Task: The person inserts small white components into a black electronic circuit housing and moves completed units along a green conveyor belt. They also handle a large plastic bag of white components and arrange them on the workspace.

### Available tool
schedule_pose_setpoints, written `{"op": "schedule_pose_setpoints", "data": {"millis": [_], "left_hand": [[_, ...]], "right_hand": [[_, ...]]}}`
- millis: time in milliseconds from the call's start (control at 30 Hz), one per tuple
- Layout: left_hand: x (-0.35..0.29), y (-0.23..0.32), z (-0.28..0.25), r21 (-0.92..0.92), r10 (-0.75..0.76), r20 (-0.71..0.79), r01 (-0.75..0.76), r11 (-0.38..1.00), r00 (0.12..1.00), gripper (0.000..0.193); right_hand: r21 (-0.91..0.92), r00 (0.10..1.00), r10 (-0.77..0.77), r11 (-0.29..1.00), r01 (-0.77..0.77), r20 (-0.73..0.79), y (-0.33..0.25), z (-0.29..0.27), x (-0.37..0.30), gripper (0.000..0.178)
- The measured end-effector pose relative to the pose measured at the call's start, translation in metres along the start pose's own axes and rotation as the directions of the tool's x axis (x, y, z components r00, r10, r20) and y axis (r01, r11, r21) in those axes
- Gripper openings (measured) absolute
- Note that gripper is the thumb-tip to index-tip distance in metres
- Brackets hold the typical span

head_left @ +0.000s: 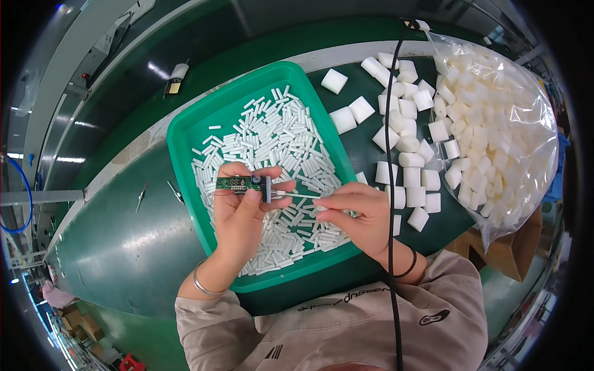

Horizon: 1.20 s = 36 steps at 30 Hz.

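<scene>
My left hand is closed around a small electronic device with a green circuit board and a dark end plate, held above the tray. From that end plate a thin white rod reaches toward my right hand. The right thumb and forefinger are pinched at the rod's far end, where a small white piece shows between them. Below both hands, short white sticks lie loosely heaped in a green tray.
Thick white foam cylinders are scattered right of the tray. Beyond them bulges a clear plastic bag full of similar ones. A black cable hangs across the view by my right wrist. Another device lies at the far left.
</scene>
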<state>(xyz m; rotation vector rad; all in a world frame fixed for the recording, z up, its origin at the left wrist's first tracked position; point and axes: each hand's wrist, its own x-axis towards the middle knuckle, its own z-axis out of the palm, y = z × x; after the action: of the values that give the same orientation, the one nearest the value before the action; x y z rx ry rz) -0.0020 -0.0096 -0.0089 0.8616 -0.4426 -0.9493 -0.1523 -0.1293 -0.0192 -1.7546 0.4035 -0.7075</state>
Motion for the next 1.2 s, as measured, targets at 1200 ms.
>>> {"op": "schedule_pose_setpoints", "data": {"millis": [1200], "left_hand": [[0.003,0.007,0.011,0.35,-0.435,-0.008,0.41,0.842,0.901,0.022]], "right_hand": [[-0.482,0.854,-0.44,0.706,0.52,0.277,0.008,-0.007,0.0,0.022]]}}
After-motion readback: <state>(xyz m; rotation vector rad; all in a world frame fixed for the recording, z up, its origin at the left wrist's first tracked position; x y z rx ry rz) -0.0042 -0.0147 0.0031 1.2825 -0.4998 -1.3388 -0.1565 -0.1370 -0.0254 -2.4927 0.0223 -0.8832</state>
